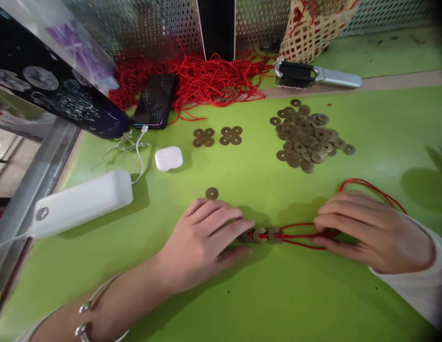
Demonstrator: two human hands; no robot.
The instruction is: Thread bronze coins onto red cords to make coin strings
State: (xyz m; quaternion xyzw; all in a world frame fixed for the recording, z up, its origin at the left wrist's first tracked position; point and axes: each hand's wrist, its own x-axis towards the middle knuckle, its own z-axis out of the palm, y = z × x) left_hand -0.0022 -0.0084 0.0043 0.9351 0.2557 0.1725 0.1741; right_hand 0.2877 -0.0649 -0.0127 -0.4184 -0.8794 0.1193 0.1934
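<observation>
Several round brass coins with holes [259,234] lie in a row on a red cord [299,236] between my hands. My left hand [210,237] is at the left end of the row, its thumb and fingers closing around the edges of the leftmost coin, which is partly hidden. My right hand [374,232] pinches the cord to the right of the coins, and a loop of red cord [374,185] shows behind it. One loose coin [212,193] lies just beyond my left hand.
A coin pile [308,135] and two small coin clusters [203,137] lie farther back. Behind them are tangled red cords [214,78], a phone [155,100], a hairbrush [313,76] and a woven basket [313,33]. A white power bank [83,202] and earbud case [168,158] sit left.
</observation>
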